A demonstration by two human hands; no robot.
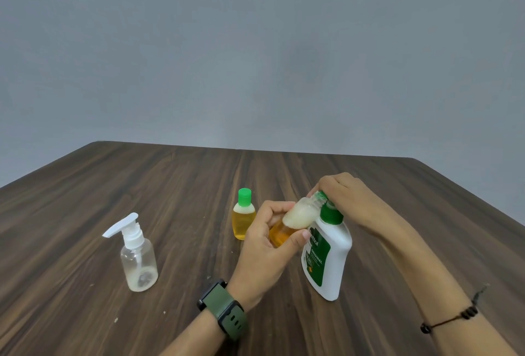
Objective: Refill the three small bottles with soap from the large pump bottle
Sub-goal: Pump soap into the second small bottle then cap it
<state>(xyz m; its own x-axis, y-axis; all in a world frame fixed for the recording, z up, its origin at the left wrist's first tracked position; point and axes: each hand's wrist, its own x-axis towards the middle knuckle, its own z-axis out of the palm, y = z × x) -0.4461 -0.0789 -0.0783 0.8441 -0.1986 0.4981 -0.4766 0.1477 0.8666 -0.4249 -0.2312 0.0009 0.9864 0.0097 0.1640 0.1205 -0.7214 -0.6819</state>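
I count three small bottles and one large pump bottle (326, 256) on the table (142, 185). My left hand (267, 245) grips a tilted small bottle (292, 222) at the pump; my right hand (345, 196) curls over the pump head.

My way along the counter (284, 168) far edge lies open; the capped bottle (243, 218) and spray bottle (138, 256) block its middle and left.
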